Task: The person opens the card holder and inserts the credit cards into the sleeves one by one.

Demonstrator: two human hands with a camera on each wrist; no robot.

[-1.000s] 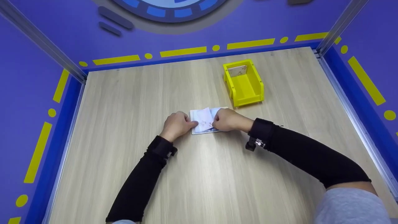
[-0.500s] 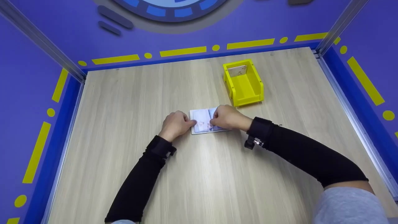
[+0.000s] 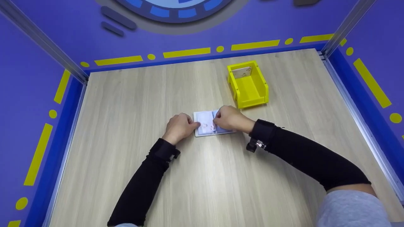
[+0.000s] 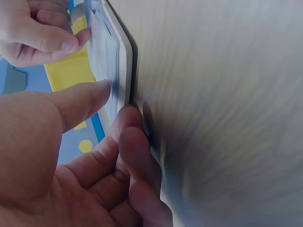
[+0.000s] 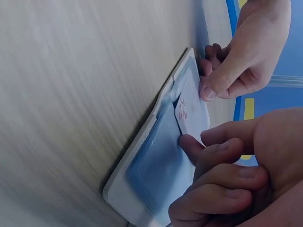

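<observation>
An open card holder point(image 3: 222, 128) with clear bluish sleeves lies flat on the wooden table. Over its left page is a pale card point(image 3: 206, 122) with small reddish flower prints; in the right wrist view the card point(image 5: 190, 111) reaches the fold, its near edge slightly raised. My left hand point(image 3: 180, 126) pinches the holder's left edge, thumb on top and fingers at the side and below. My right hand point(image 3: 232, 118) pinches the card's right edge between thumb and index finger, its other fingers curled. How far the card sits inside a sleeve I cannot tell.
Behind my right hand stands a yellow bin point(image 3: 251, 103), its low front towards me. A flower-patterned card point(image 3: 242, 72) leans against the bin's back wall. Blue-purple panels point(image 3: 189, 37) border the table at the back and sides.
The card has turned from a tilted position to lie nearly square with the left page. My right hand has shifted slightly left and away from me; my left hand stays at the holder's edge.
</observation>
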